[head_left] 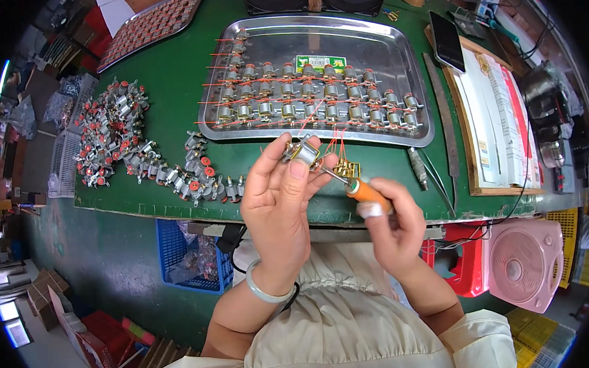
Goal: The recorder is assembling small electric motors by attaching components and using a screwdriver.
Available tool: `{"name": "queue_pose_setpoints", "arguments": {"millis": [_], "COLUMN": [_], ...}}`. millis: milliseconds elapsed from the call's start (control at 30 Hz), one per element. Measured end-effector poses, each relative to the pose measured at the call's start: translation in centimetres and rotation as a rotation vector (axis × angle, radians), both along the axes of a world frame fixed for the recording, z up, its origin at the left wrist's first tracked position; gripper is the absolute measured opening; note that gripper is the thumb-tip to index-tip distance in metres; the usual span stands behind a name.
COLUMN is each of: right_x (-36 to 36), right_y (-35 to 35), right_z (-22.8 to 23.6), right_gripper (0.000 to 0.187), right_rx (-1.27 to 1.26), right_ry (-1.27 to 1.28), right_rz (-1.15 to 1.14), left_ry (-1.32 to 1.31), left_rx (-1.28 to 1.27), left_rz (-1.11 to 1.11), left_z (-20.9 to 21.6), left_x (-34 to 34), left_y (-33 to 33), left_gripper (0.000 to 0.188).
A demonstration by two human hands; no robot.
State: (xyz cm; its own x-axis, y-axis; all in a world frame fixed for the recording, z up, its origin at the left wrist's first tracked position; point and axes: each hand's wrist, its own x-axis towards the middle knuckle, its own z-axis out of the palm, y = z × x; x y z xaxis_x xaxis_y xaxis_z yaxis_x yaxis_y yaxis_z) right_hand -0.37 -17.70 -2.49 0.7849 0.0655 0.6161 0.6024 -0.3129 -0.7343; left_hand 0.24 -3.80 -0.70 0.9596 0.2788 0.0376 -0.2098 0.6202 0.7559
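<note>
Between the thumb and fingers of my left hand (277, 208) is a small silver metal component (303, 151), like a solenoid or small motor, held above the table's near edge. My right hand (398, 228) grips a screwdriver (368, 195) with an orange handle. Its shaft slants up left, the tip at or close to the component's right end; contact is hard to make out. Some white wrapping shows at the right fingers. Just behind the screwdriver lie brass-coloured parts (348, 168) with red wires.
A steel tray (383, 36) holds rows of similar components with red wires. Loose ones form a heap (110, 130) and a trail on the green table (170, 97). Tweezers (437, 180), a flat metal strip (443, 119), a phone (447, 41) and a paper-covered board (488, 124) lie rightward.
</note>
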Motion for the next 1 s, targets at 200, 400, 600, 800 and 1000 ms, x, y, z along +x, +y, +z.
{"name": "queue_pose_setpoints", "arguments": {"millis": [200, 400, 600, 800, 1000], "right_x": [-1.0, -0.2, -0.5, 0.2, 0.9], "right_y": [0.6, -0.7, 1.6, 0.3, -1.2], "right_z": [1.1, 0.6, 0.1, 1.3, 1.3], "right_gripper": [0.024, 0.029, 0.043, 0.034, 0.031], "right_rx": [0.767, 0.415, 0.298, 0.635, 0.797], "right_ry": [0.947, 0.906, 0.538, 1.107, 1.295], "right_rz": [0.398, 0.377, 0.109, 0.459, 0.586], "left_ry": [-0.053, -0.092, -0.04, -0.029, -0.036], "left_rx": [0.0, 0.032, 0.015, 0.019, 0.031], "left_rz": [0.009, 0.03, 0.008, -0.001, -0.041], "left_z": [-0.1, -0.1, -0.3, -0.3, -0.3], "left_x": [0.1, -0.1, 0.1, 0.0, 0.0], "left_y": [-0.1, 0.1, 0.1, 0.1, 0.2], "left_gripper": [0.034, 0.033, 0.033, 0.034, 0.034]}}
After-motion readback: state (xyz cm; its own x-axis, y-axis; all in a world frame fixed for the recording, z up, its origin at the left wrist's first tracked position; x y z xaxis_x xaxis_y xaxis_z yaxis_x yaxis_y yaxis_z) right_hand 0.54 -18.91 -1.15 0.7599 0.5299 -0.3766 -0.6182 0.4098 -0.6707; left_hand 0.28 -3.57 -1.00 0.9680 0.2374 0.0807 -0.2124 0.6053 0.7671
